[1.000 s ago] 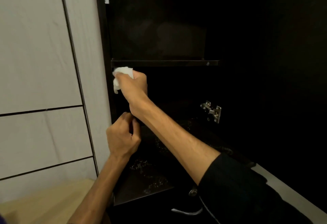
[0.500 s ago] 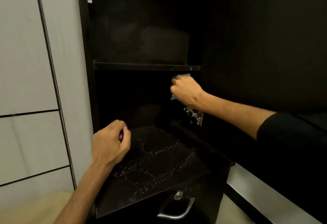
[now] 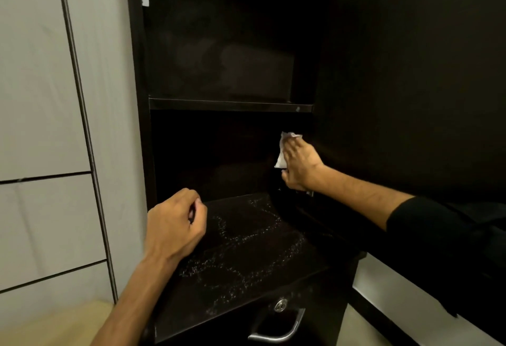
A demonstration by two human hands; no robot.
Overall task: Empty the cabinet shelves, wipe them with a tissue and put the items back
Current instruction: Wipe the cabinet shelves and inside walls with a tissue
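Fingers (image 3: 291,151) of right hand (image 3: 299,166) flat on tissue (image 3: 282,151), hinge hidden; left hand (image 3: 175,226) curled, empty.

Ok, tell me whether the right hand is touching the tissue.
Touching: the head view shows the right hand pressing the white tissue against the cabinet's right inner wall.

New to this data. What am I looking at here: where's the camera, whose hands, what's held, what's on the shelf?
There is no robot. A person works with bare hands, and the single camera sits on their head, looking forward and down, so the arms enter from the bottom of the picture. In front is a dark open cabinet. The right hand presses a white tissue against the cabinet's right inner wall, just under the upper shelf. The left hand hovers with fingers curled, holding nothing. The lower shelf carries no items, only pale dusty streaks. Below it is a drawer with a metal handle and a keyhole.
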